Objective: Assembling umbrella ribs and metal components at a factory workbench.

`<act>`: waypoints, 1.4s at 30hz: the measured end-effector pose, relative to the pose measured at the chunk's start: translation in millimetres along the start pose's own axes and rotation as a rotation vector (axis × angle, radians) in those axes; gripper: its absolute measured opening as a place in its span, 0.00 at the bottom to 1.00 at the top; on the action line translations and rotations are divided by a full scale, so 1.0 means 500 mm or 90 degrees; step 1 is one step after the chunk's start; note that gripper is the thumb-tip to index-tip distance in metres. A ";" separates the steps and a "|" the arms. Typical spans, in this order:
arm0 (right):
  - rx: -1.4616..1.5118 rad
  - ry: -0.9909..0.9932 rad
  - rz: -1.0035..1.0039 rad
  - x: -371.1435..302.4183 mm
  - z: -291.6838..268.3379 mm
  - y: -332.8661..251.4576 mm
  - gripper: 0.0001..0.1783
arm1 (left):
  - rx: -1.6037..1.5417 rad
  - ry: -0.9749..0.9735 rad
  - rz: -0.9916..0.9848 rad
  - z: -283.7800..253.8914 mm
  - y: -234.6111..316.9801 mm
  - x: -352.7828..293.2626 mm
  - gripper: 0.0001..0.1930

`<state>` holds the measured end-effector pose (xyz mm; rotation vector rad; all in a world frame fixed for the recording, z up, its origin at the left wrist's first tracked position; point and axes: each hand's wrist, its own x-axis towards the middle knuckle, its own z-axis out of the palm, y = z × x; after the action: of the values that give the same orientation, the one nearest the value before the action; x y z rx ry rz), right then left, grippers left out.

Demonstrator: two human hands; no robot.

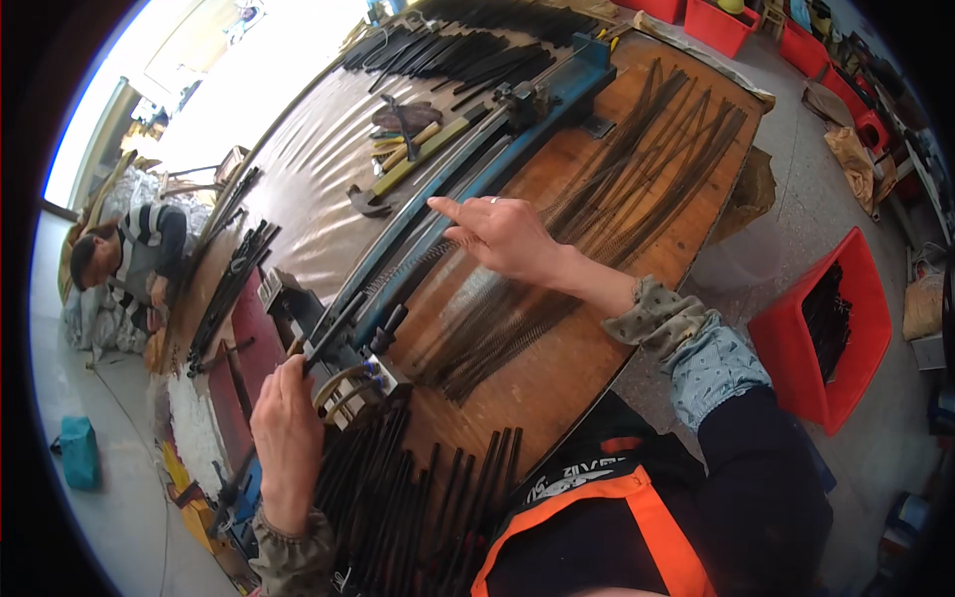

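My left hand point(286, 428) is closed around the near end of a black tube point(336, 330), beside a metal clamp block point(383, 388). A long thin coil spring point(403, 267) runs from the tube's far end along the blue metal rail point(482, 184). At the spring's upper end is my right hand point(507, 239), its forefinger stretched out and its other fingers curled on the spring. Below that hand, many long coil springs point(597, 209) lie in a loose bundle on the wooden table point(557, 398). Just right of my left hand, several black tubes point(398, 497) are stacked.
A hammer point(370, 203) and other hand tools lie beyond the rail. More black tubes point(448, 55) cover the table's far end. On the floor at right stands a red bin point(865, 338) holding dark parts. A person point(139, 249) bends down at the left.
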<state>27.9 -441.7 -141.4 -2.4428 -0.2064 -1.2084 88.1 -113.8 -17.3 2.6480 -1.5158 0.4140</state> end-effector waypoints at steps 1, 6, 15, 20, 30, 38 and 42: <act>0.004 -0.006 -0.001 -0.008 0.010 -0.025 0.37 | -0.002 -0.003 -0.006 0.001 0.007 -0.001 0.18; 0.167 0.043 -0.112 0.008 0.024 -0.099 0.41 | -0.018 0.002 0.007 -0.009 0.023 -0.034 0.18; 0.022 0.012 -0.138 0.009 0.050 -0.068 0.26 | -0.001 0.127 -0.049 -0.017 -0.063 -0.100 0.21; 0.252 -0.198 0.181 0.001 0.101 -0.027 0.10 | 0.062 0.243 -0.206 -0.094 -0.181 -0.181 0.14; 0.401 -0.295 -0.119 0.210 0.309 -0.265 0.12 | -0.030 0.241 -0.392 -0.119 -0.187 -0.324 0.12; 0.317 -0.581 -0.006 0.242 0.343 -0.328 0.11 | -0.049 0.240 -0.432 -0.071 -0.203 -0.402 0.14; 0.101 -0.481 -0.289 0.220 0.371 -0.335 0.08 | -0.061 0.221 -0.430 -0.064 -0.215 -0.378 0.13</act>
<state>179.1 -217.3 -106.8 -2.6625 -1.0647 -0.3176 83.1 105.8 -27.3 2.6186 -0.4877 0.6635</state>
